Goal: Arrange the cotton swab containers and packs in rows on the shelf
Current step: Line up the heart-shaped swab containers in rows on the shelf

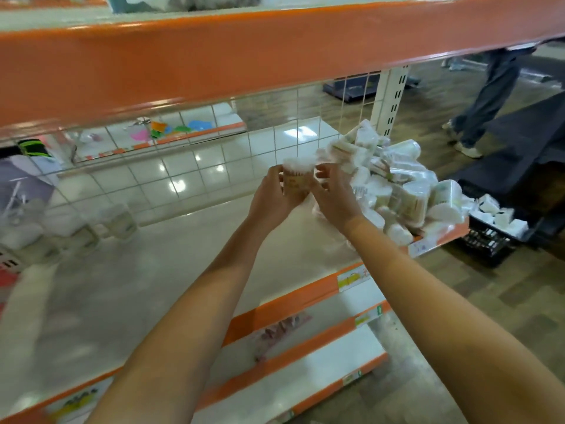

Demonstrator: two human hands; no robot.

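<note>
At the far left of the shelf point(146, 270) a few clear containers point(117, 221) stand near the wire grid back point(214, 166), too blurred to say whether they form a row; beside them lies some soft white stuff I cannot identify. The middle of the shelf surface is bare and glossy. Above it, the left hand point(276, 197) grips a round cotton swab container point(296, 182) from its left side, fingers curled round the wall, and the right hand point(331, 194) pinches the same container from the right with thumb and fingertips, so both hands hold it clear of the shelf surface. The container has a tan label with faint printing that cannot be read. To the right, a loose pile of swab containers and packs point(394, 185) covers the shelf's right end, touching the grid and spilling to the front edge. Further right, a black crate point(489, 240) on the floor holds more white packs. Judging from this, the task is at an early stage: at most a few pieces are set at the left, 1 is in hand, and nearly all of the pile is left to sort. Price tags point(351, 278) on the orange shelf edge show yellow and green marks, but no writing is legible.
</note>
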